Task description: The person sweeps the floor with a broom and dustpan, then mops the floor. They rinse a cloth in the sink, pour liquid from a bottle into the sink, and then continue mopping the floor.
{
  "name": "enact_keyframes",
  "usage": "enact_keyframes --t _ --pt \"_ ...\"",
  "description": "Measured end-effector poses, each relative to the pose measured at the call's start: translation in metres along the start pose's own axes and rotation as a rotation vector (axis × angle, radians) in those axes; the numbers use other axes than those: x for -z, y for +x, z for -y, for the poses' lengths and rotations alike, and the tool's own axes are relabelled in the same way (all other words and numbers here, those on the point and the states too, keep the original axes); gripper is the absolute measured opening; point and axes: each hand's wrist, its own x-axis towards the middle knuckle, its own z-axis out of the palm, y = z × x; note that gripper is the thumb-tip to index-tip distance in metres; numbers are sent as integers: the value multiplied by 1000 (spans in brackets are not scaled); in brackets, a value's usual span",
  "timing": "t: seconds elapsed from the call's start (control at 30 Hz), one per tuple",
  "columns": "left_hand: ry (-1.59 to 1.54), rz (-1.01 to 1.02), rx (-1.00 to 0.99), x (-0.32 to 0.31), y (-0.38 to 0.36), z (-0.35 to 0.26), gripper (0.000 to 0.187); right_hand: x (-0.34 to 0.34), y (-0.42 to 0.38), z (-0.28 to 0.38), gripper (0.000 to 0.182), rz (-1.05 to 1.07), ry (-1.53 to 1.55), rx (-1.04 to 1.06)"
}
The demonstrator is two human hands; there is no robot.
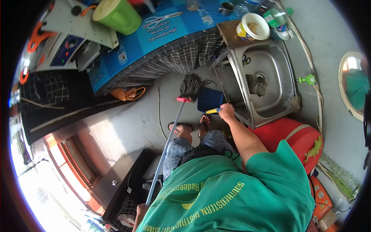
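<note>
My left hand (pixel 141 212), low at the frame's bottom edge, is closed round the upper end of a mop's long grey pole (pixel 164 154). The mop head (pixel 190 88), grey strings under a red clamp, rests on the floor by the covered counter. My right hand (pixel 227 112) is wrapped round a yellow and blue handle (pixel 213 110), which appears to belong to the blue dustpan (pixel 210 99). That dustpan is beside the mop strings, close to the sink stand. My feet in dark sandals (pixel 204 123) are just below it.
A steel sink (pixel 274 92) with a grey cloth (pixel 256 85) stands at right, a red rounded object (pixel 286 139) below it. A blue-topped counter (pixel 170 29) holds a green pitcher (pixel 118 17) and scissors. A cable (pixel 159 112) lies on the floor; dark furniture (pixel 127 181) is lower left.
</note>
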Motion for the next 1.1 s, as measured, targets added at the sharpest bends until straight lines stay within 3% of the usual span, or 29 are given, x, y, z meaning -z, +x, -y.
enact_keyframes --t 0.03,0.07,0.1,0.13,0.23,0.3,0.33,0.4,0.47,0.53,0.6,0.67,0.7,0.77,0.8,0.87,0.9,0.97,1.07,1.1 --pt "73 -39 -47 -40 17 62 35 0 -2 -6 11 -4 26 -30" --pt "81 -15 -24 -60 22 84 34 -2 -5 -11 12 -6 54 -62" --pt "71 19 -3 -73 34 90 34 3 -8 -12 14 14 55 -92" --pt "57 37 3 -85 44 93 33 7 -12 -14 16 -5 -31 28" --pt "28 35 -78 -106 85 98 32 10 -19 -3 20 44 -54 -31" --pt "23 7 -157 -107 116 88 31 8 -27 2 24 8 102 -180" --pt "17 -12 -187 -97 132 74 30 8 -30 9 24 17 90 -178" --pt "-79 -46 -138 -11 138 -36 29 2 -33 23 27 -46 237 -272" --pt "-93 -122 -181 17 182 -67 24 -32 -20 -6 27 -27 289 -255" --pt "-125 -81 -162 50 223 -95 25 -50 -7 -11 27 -182 266 -207" --pt "61 -162 -323 86 239 -128 51 -32 -4 23 26 -139 238 -231" --pt "173 -171 -402 114 231 -149 53 -35 9 13 24 -304 -167 -16" --pt "263 -175 -372 120 227 -149 52 -38 16 10 24 -288 -172 20" --pt "280 -134 -251 122 208 -145 51 -48 32 0 22 -250 -54 -185" --pt "322 -79 -161 119 199 -141 51 -55 42 -8 22 -231 -61 -152" --pt "278 -87 -123 93 173 -109 53 -62 61 -23 19 -146 316 -509" --pt "263 -74 -93 79 157 -94 53 -56 73 -25 19 -125 305 -481" --pt "228 -31 16 64 109 -82 52 -45 89 -32 22 195 71 -543" --pt "170 7 182 40 38 -82 50 -10 99 -8 24 339 -140 -602" --pt "149 -2 240 31 18 -86 49 14 99 23 28 468 -359 -576"
